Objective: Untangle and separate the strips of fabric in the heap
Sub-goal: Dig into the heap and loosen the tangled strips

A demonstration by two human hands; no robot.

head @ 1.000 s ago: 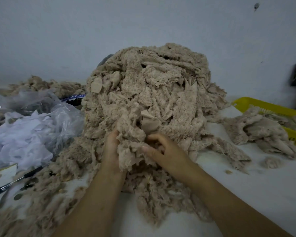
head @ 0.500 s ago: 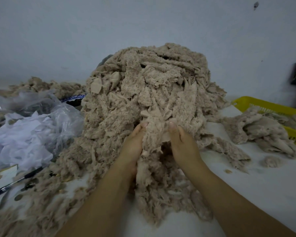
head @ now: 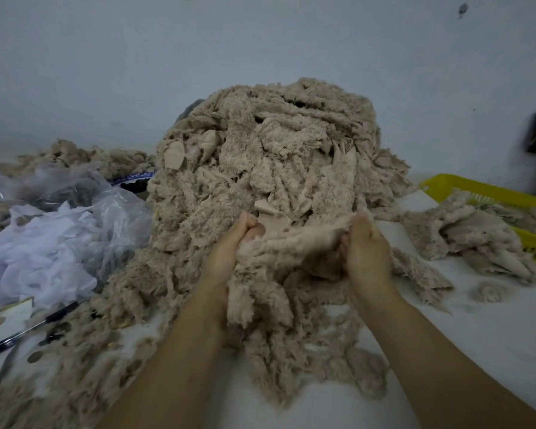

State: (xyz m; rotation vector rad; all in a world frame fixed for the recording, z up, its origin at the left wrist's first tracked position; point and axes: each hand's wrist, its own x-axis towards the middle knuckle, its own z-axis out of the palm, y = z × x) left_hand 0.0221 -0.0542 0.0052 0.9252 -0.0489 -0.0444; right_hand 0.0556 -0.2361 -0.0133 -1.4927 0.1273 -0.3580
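A tall heap of tangled beige fuzzy fabric strips [head: 270,156] stands on the white table against the wall. At its front foot, one beige strip [head: 300,235] is stretched sideways between my hands. My left hand [head: 229,252] grips its left end with curled fingers. My right hand [head: 365,249] pinches its right end. More of the strip hangs down between my forearms onto loose strips lying on the table.
A yellow basket [head: 477,193] with a smaller pile of beige strips [head: 477,239] is at the right. Clear plastic bags with white fabric [head: 44,243] lie at the left, a black pen [head: 28,331] near them. Beige scraps cover the left table.
My hands rose from the foot of the heap, closed on one strip and moved apart, pulling it taut sideways.
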